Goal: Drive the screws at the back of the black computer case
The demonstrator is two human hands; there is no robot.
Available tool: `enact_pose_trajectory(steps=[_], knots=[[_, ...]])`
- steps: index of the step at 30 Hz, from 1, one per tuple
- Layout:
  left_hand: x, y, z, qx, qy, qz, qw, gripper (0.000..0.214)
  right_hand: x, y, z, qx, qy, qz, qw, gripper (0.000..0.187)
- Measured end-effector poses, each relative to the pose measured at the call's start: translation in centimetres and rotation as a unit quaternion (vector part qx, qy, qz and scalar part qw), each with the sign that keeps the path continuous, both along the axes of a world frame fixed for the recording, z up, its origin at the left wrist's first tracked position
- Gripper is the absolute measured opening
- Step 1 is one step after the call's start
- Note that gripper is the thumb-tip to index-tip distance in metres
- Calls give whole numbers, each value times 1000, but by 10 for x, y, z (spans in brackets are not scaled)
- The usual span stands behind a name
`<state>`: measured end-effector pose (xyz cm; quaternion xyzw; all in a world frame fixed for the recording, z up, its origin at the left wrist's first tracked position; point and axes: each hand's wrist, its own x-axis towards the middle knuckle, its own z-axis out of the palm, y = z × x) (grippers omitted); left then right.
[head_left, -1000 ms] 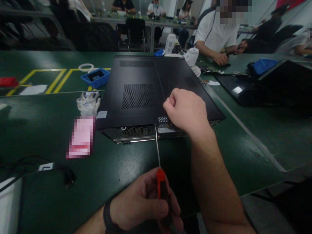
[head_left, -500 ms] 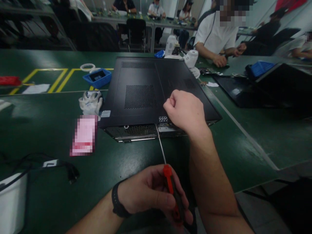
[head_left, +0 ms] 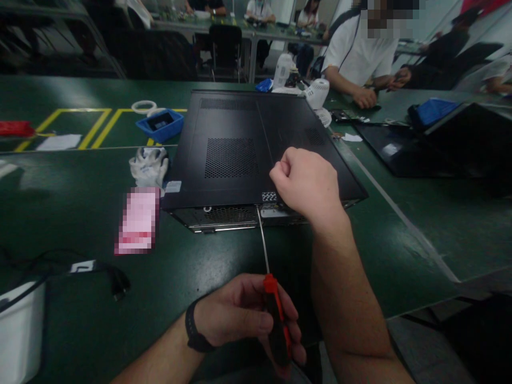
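Red-handled screwdriver is gripped in the closed left hand, its tip set against the near face of the black computer case on the desk. The right hand, curled into a fist, is rested on the case's near top edge.

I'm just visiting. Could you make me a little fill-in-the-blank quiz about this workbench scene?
The left hand holds a screwdriver with a ____ and black handle.
The ____ hand rests closed on the black computer case.
White gloves lie beside the case, near a ____ tray.
Missing: red; right; blue.
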<state>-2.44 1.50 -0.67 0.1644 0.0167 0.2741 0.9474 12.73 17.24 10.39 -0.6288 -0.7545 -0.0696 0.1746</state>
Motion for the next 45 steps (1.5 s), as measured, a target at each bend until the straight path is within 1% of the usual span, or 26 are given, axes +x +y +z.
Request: enact_pose_trajectory(steps=[7,13,19,31,39,45], knots=[[3,3,-3,14,-20,3,1000,23,1,0,-1,2,5,3,1000,23],[4,2,-6,18,-31,8,999,26,1,1,-3,16,5,5,1000,22],[5,3,-9,25,-26,17,999,27,0,1,-2,12,7,0,1000,22],[7,4,-3,43,15,39,998,29,0,1,-3,7,11,-1,1000,22],[6,4,-4,46,31,41,998,26,-1,1,-2,5,12,-3,1000,24],[3,3,0,22,47,17,999,31,0,1,-1,6,10,-1,1000,24]])
